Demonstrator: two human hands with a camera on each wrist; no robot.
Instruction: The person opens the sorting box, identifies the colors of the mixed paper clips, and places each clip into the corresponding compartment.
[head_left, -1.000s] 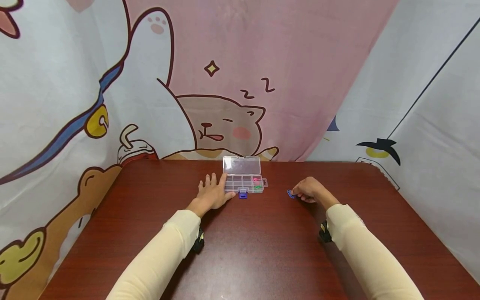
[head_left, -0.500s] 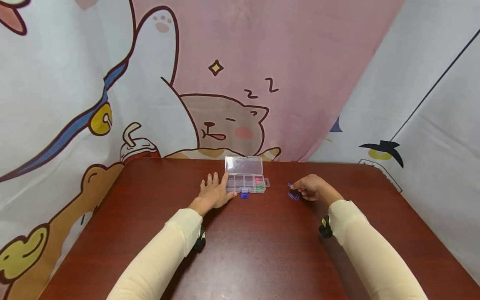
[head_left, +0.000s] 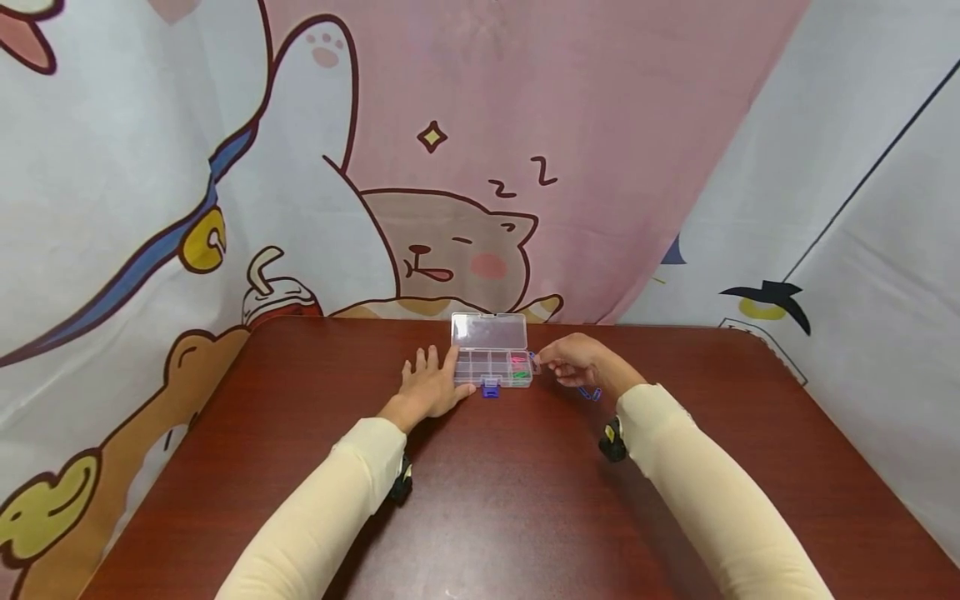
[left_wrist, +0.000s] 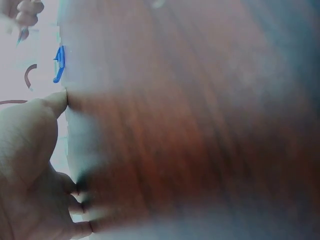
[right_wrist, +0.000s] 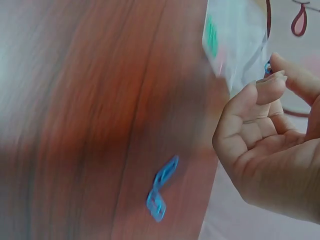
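A clear plastic compartment box (head_left: 477, 377) lies at the back of the table, its transparent lid (head_left: 489, 332) raised. Pink clips (head_left: 519, 360) and green clips (head_left: 521, 375) occupy compartments at its right end. My left hand (head_left: 429, 390) rests with fingers spread against the box's left end, thumb by the front edge. Between thumb and index finger, my right hand (head_left: 576, 360) pinches a blue paper clip (right_wrist: 268, 67) just beside the box's right end. Below that hand, more blue paper clips (right_wrist: 165, 172) lie on the table; the fingers partly cover the held one.
The box's blue latch (head_left: 491, 389) hangs open at the front. Brown wooden table (head_left: 480, 500) extends around the box. Behind the table's back edge hangs a printed cartoon curtain (head_left: 600, 167).
My right hand has picked up one blue paper clip from the small group and moved left to the box. The other blue clips stay on the table. My left hand keeps its place.
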